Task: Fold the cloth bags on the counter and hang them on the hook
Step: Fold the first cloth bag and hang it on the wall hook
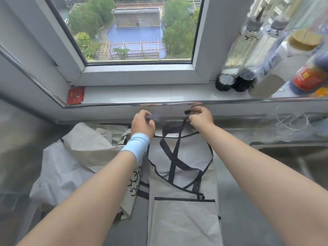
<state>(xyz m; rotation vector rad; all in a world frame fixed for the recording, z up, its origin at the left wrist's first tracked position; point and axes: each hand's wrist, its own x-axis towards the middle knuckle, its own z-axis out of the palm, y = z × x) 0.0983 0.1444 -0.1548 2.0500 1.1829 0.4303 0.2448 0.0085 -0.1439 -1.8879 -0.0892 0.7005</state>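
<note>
A beige cloth bag (182,219) with black trim and long black handles (174,157) lies flat on the grey counter, its top toward the window. My right hand (201,118) pinches one black handle up near the sill's edge. My left hand (142,124), with a blue wristband, is closed on a blurred dark strap end at the same height. Other crumpled beige and white bags (78,157) are piled to the left, one with black printed letters. I see no hook clearly.
A windowsill (142,95) with a shiny metal edge runs across above the hands. Several condiment bottles (266,68) stand at its right end, a small red packet (76,95) at its left. A sink (292,157) lies to the right.
</note>
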